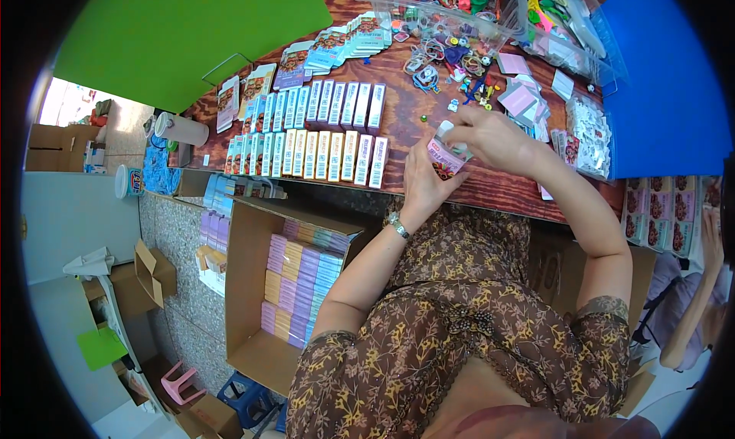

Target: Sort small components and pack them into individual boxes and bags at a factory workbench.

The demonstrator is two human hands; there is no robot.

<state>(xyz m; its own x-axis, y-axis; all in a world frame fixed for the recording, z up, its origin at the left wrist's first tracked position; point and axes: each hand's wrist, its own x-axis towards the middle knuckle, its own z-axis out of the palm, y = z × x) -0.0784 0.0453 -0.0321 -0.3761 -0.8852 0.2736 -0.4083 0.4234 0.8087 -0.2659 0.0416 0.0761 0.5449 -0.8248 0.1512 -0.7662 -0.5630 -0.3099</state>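
Observation:
My left hand (pixel 423 180), with a watch on the wrist, grips a small pink printed carton (pixel 444 162) at the table's near edge. The carton is tilted, and a white flap stands up at its top. Over that top end my right hand (pixel 484 136) is closed, its fingers bent down at the opening; whatever they pinch is hidden. Just beyond lie loose small charms (pixel 453 105) and a pile of colourful hair ties (pixel 429 60). To the left, two rows of upright filled-looking cartons (pixel 325 154) line the table. Pink and white cards (pixel 523 102) are scattered to the right.
Clear plastic bins (pixel 459 18) of colourful trinkets stand at the back. Flattened cartons (pixel 329 48) lie at the back left. A bag of white pieces (pixel 588 140) is beside the blue panel (pixel 666 79). Below left, a cardboard box (pixel 249 278) holds stacked cartons. Another person's arm (pixel 700 286) shows at right.

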